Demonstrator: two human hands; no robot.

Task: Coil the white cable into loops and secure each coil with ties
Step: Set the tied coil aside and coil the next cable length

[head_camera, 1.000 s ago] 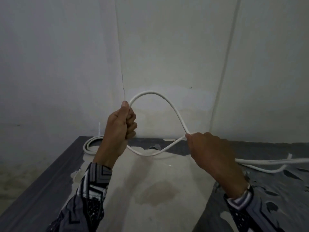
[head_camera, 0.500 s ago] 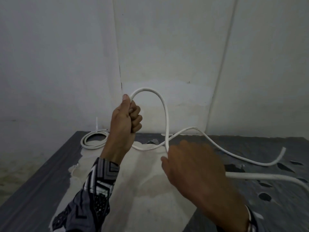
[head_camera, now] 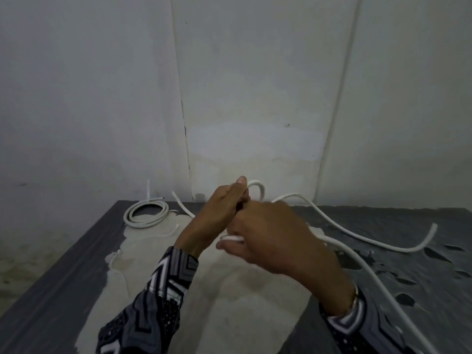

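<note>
My left hand (head_camera: 217, 215) grips the white cable (head_camera: 357, 233) in a fist, thumb up, with a small loop arching above it. My right hand (head_camera: 270, 238) has come up against the left and pinches a strand of the same cable between fingers and thumb. From the hands one length trails right across the dark surface to a free end, and another runs down toward the lower right edge. A finished white coil (head_camera: 146, 213) with a tie sticking up lies at the back left.
The work surface (head_camera: 63, 264) is dark grey with a large worn pale patch in the middle. White walls rise close behind it. A thin white tie (head_camera: 168, 232) lies near the coil on the pale patch.
My right hand has moved left and up to meet my left hand. The big arch of cable has shrunk to a small loop, and both hands sit lower in view.
</note>
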